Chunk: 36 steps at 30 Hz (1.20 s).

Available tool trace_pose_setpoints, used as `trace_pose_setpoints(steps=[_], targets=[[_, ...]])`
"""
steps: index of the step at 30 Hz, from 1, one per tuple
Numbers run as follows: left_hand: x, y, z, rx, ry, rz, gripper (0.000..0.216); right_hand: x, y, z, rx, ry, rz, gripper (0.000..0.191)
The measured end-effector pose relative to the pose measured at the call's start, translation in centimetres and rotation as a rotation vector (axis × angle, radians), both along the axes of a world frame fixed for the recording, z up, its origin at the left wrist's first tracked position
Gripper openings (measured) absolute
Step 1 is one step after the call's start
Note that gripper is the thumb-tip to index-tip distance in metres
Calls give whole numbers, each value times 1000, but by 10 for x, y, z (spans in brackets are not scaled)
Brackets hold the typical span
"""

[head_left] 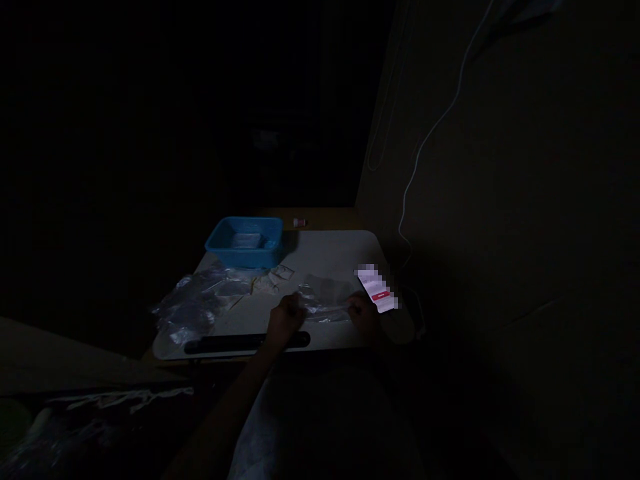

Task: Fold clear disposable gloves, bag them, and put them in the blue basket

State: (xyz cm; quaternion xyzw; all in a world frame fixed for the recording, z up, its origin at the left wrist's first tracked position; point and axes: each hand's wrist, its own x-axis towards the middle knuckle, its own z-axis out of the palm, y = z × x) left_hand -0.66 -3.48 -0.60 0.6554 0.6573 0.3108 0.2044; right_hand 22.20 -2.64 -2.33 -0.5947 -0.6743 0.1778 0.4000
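In dim light, a clear plastic bag (pixel 323 309) is stretched between my two hands, just above the white table (pixel 330 247). My left hand (pixel 286 320) is closed on the bag's left side. At its right side, the fingers of my right hand (pixel 364 313) pinch the plastic. A lit phone (pixel 376 290) lies right beside my right hand. To the left of my left hand is a crumpled white piece (pixel 266 283), possibly paper or wrapping. More clear plastic bags (pixel 193 307) lie in a loose pile on the table's left part.
A blue plastic basin (pixel 245 257) stands at the table's back left, with something pale inside. Behind the table is a small pinkish-white container (pixel 299 223). A dark slot (pixel 247 343) runs along the near edge. A white cable (pixel 417 157) hangs down the right wall.
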Motion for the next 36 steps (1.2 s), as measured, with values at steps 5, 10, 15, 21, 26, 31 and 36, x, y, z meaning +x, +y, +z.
trace_pose_setpoints(steps=[5,10,15,21,26,31,36], targets=[[8,-1,7,303,264,-241,35,0,0,0,19,7,7,22],[19,6,-4,337,488,-463,52,-2,-1,-4,46,48,-1,24],[20,5,-15,287,614,-387,53,1,-6,-11,111,109,-77,27],[21,4,-13,262,612,-363,55,11,-18,-21,176,15,-99,21],[21,3,-13,260,597,-363,54,13,-25,-25,191,-48,-79,27],[21,3,-12,248,600,-369,54,13,-24,-21,156,-61,-98,31],[21,2,-9,238,600,-374,54,14,-22,-21,144,-25,-73,36]])
